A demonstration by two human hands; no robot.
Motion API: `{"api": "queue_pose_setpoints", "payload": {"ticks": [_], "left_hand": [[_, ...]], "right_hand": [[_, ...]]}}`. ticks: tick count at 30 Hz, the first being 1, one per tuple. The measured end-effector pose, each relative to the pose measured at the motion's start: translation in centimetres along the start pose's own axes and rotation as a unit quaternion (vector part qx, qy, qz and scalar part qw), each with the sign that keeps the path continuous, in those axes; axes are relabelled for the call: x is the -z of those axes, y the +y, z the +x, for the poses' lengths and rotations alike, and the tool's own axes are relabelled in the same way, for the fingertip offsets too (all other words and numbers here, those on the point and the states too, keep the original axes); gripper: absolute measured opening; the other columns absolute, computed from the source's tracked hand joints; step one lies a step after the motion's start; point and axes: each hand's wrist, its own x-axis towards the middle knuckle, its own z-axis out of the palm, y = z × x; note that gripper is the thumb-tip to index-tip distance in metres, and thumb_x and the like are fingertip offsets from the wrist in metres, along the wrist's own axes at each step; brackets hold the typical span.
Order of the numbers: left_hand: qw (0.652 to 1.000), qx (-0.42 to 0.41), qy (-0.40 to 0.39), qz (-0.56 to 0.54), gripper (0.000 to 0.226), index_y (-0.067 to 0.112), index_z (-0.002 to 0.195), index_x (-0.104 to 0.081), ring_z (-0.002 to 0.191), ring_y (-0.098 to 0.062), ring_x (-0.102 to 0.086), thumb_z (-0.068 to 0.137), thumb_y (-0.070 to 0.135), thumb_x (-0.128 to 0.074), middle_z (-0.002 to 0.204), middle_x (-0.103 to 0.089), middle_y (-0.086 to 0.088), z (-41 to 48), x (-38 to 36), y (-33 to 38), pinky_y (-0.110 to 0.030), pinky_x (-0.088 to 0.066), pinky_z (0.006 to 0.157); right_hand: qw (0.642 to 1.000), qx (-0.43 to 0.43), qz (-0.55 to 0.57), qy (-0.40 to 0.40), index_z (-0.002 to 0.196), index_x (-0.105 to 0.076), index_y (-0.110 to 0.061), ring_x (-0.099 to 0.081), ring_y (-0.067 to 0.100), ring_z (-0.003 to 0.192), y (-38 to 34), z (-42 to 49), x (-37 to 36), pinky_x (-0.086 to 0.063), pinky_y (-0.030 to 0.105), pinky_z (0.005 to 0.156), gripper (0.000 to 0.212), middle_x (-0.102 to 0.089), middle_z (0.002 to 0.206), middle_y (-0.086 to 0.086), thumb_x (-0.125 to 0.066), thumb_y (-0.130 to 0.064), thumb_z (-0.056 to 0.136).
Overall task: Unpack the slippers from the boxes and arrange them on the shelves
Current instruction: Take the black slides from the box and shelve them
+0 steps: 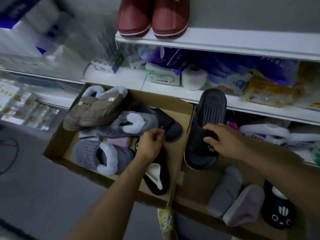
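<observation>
My right hand [223, 142] grips the strap of a dark slide sandal [207, 129], lifted above the gap between two cardboard boxes. My left hand [151, 144] reaches into the left box [57, 142], fingers curled at the matching dark sandal [170, 127]; whether it grips the sandal is unclear. That box also holds brown padded slippers [94, 108], grey fleece-lined slippers [103, 156] and a black fleece-lined slipper [158, 177]. The right box [194, 184] holds a grey slide [225, 191], a lilac slipper [244, 207] and a black cat-face slipper [278, 210]. A red pair [152, 16] stands on the upper shelf [225, 44].
The middle shelf [173, 90] is crowded with tissue packs, a white roll [194, 77] and yellow packets [266, 90]. Blurred goods fill the shelves at left. The grey floor [34, 187] lies left of the boxes, with a dark cable on it.
</observation>
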Motion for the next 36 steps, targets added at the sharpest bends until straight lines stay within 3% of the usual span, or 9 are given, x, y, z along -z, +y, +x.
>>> {"api": "queue_pose_setpoints", "payload": {"ticks": [3,11,14,17,24,28,30,33,36], "left_hand": [[0.999,0.0,-0.032,0.011,0.02,0.009,0.108,-0.065,0.078,-0.021,-0.066,0.093,0.015,-0.054,0.087,-0.07,-0.006,4.7,1.2,1.3,-0.03,-0.054,0.067],[0.978,0.015,-0.065,0.198,0.045,-0.001,0.129,-0.049,0.121,-0.035,-0.051,0.089,0.018,-0.055,0.127,-0.058,-0.02,14.6,1.8,2.7,-0.033,-0.04,0.098],[0.938,0.033,-0.152,0.31,0.048,0.006,0.123,-0.054,0.114,-0.035,-0.056,0.085,0.034,-0.052,0.125,-0.059,-0.018,16.1,1.2,1.6,-0.038,-0.045,0.094],[0.9,0.041,-0.194,0.389,0.048,0.02,0.13,-0.05,0.122,-0.031,-0.05,0.089,0.042,-0.049,0.134,-0.054,-0.007,16.0,0.9,0.7,-0.044,-0.034,0.106],[0.938,0.02,-0.141,0.315,0.015,0.027,0.091,-0.058,0.114,-0.027,-0.055,0.092,0.041,-0.051,0.11,-0.065,-0.005,13.8,2.3,0.7,-0.04,-0.026,0.103],[0.962,-0.009,-0.15,0.228,0.008,0.038,0.089,-0.055,0.114,-0.023,-0.055,0.089,0.046,-0.051,0.109,-0.066,0.002,12.0,4.1,0.4,-0.04,-0.028,0.108],[0.979,-0.025,-0.162,0.123,0.005,0.041,0.086,-0.058,0.1,-0.017,-0.061,0.088,0.041,-0.054,0.094,-0.066,0.005,11.1,4.8,0.8,-0.031,-0.043,0.098],[0.982,-0.044,-0.183,-0.001,0.014,0.02,0.091,-0.06,0.071,-0.005,-0.057,0.097,0.012,-0.05,0.076,-0.061,0.006,9.1,5.3,2.9,-0.017,-0.047,0.062],[0.973,-0.089,-0.212,0.011,0.015,0.017,0.098,-0.061,0.077,-0.002,-0.057,0.097,0.009,-0.048,0.085,-0.062,0.004,7.6,6.0,4.2,-0.014,-0.047,0.071]], "right_hand": [[1.0,-0.028,0.0,-0.006,0.103,-0.05,-0.036,-0.056,0.008,0.079,-1.6,1.4,0.4,-0.046,0.029,0.065,0.011,-0.048,0.088,-0.014,-0.055,-0.035,0.092],[0.995,-0.067,0.008,-0.07,0.089,-0.051,-0.035,-0.062,0.015,0.076,-4.0,5.2,0.0,-0.052,0.044,0.072,0.005,-0.059,0.085,-0.008,-0.054,-0.034,0.093],[0.995,-0.075,-0.023,-0.069,0.096,-0.056,-0.028,-0.06,0.013,0.073,-4.1,5.4,-0.6,-0.049,0.036,0.068,0.006,-0.059,0.085,-0.006,-0.053,-0.033,0.094],[0.995,-0.073,-0.042,-0.05,0.098,-0.058,-0.024,-0.05,0.008,0.068,-4.1,5.3,-1.0,-0.036,0.029,0.06,0.009,-0.051,0.077,-0.011,-0.054,-0.031,0.094],[0.994,-0.082,-0.028,-0.065,0.097,-0.056,-0.025,-0.052,0.01,0.074,-4.1,4.9,-0.6,-0.036,0.028,0.06,0.006,-0.058,0.085,-0.009,-0.055,-0.029,0.093],[0.989,-0.107,-0.028,-0.094,0.093,-0.055,-0.026,-0.051,0.007,0.069,-3.9,4.1,-0.3,-0.035,0.023,0.056,0.001,-0.058,0.084,-0.008,-0.054,-0.026,0.093],[0.987,-0.11,-0.031,-0.111,0.09,-0.053,-0.026,-0.05,0.004,0.068,-4.1,3.5,0.2,-0.033,0.021,0.054,0.004,-0.055,0.078,-0.01,-0.053,-0.025,0.093],[0.983,-0.127,-0.028,-0.132,0.087,-0.052,-0.027,-0.052,0.002,0.068,-4.6,2.6,1.1,-0.036,0.021,0.055,0.007,-0.054,0.074,-0.01,-0.052,-0.024,0.093],[0.982,-0.149,-0.018,-0.118,0.082,-0.051,-0.032,-0.061,0.014,0.076,-4.5,1.7,1.8,-0.051,0.037,0.07,0.006,-0.061,0.082,-0.008,-0.05,-0.03,0.087]]}}
